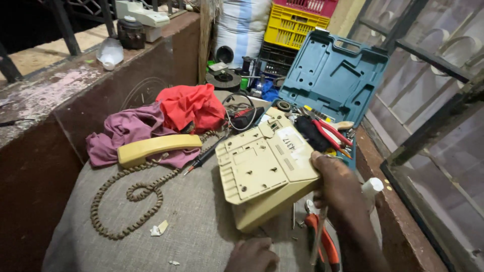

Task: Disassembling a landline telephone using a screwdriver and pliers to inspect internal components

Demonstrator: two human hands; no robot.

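Telephone base (262, 166), a beige hollow plastic shell turned underside up on the grey cloth (186, 221), was gripped at its right edge by the right hand (339, 184), fingers wrapped, while the left hand (252, 256) rested curled below it, holding nothing visible; it was judged light, stiff, and best held by the edges.

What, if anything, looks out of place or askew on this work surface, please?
The phone base is upside down and tilted, propped by the right hand, its underside showing. Its handset lies apart on the purple cloth, with the coiled cord sprawled loose across the grey cloth.
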